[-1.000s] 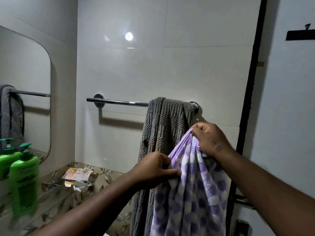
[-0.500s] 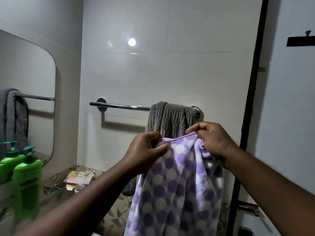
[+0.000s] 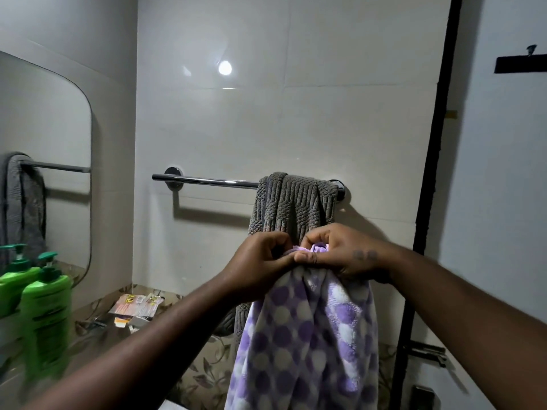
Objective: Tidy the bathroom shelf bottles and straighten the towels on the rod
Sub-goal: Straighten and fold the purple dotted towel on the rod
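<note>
Head: both hands (image 3: 260, 261) (image 3: 349, 255) curled together on towel (image 3: 310, 335)

No legible text. Green pump bottle (image 3: 47, 315) label, far left of the rod (image 3: 207, 181), blurred; packets (image 3: 137, 304) below the rod, print too small.

Green bottle (image 3: 47, 318) blurred; purple towel (image 3: 307, 344) cut off at bottom edge, hiding grey towel (image 3: 296, 202) lower part.

One view only: head-worn wide-angle, facing forward and a touch down, straight at the tiled wall (image 3: 296, 128). It sits near, the towel rod (image 3: 207, 181) at mid-height, mirror (image 3: 44, 143) curving along the left edge, black strip (image 3: 429, 202) right.
</note>
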Demonstrator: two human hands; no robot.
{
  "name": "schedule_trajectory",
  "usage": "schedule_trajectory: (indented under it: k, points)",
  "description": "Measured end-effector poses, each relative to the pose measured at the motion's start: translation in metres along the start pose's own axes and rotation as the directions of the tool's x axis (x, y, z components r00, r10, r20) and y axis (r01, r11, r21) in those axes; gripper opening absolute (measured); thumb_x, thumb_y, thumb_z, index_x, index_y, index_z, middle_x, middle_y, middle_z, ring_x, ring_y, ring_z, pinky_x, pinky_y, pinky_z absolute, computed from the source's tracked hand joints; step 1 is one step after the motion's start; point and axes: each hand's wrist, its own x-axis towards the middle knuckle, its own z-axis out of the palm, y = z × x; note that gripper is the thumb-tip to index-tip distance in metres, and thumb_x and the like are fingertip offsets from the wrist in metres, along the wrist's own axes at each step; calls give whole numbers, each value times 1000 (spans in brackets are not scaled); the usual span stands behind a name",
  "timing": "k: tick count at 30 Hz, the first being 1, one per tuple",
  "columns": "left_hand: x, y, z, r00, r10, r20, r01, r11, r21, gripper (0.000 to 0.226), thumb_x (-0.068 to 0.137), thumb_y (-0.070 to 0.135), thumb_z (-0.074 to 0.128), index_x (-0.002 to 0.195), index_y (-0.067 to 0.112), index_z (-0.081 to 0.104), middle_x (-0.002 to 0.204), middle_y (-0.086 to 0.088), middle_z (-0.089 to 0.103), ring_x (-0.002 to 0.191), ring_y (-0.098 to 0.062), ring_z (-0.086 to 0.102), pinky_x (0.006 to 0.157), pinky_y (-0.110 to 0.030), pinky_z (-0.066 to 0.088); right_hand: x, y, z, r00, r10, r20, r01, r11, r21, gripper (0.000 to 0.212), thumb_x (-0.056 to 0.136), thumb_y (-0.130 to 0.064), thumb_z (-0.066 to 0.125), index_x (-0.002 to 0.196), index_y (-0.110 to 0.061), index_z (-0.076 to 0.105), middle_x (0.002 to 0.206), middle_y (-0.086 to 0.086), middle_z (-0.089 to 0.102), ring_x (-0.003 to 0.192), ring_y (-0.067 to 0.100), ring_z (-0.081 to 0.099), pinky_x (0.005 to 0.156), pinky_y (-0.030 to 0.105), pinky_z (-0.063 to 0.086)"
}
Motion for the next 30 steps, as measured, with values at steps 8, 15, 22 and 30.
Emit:
schedule_trajectory:
  k: [8,15,22,30]
  points:
    - [-12,3,14,989,-145,17,141,916,-377,42,99,44,53,69,16,62,62,0,50,56,-13,43,49,-26,32,1,6,-9,991,-105,84,113,988,-103,16,88,-29,78,79,-21,68,71,-13,60,67,-1,51,61,18,41]
    - [-16,-10,8,997,45,-55,-42,998,55,11,82,32,61,73,27,59,58,13,50,52,-1,37,51,-23,32,3,18,-15,984,-167,-67,155,975,-158,19,85,-42,77,81,-27,69,82,-5,67,76,1,58,69,26,46]
    - [-9,-10,9,987,115,-111,-70,935,347,31,81,21,70,65,32,45,55,12,46,52,-4,40,52,-21,31,5,26,-19,980,-176,-97,157,971,-180,31,81,-60,73,85,-29,70,83,-11,70,78,5,64,76,38,53]
    - [-19,-32,-5,994,104,40,-107,781,616,24,90,32,57,107,24,44,103,3,53,90,-28,56,63,-37,38,-3,28,-31,975,-185,-120,180,982,-47,22,87,-39,77,84,-17,71,86,7,71,77,6,62,73,30,51]
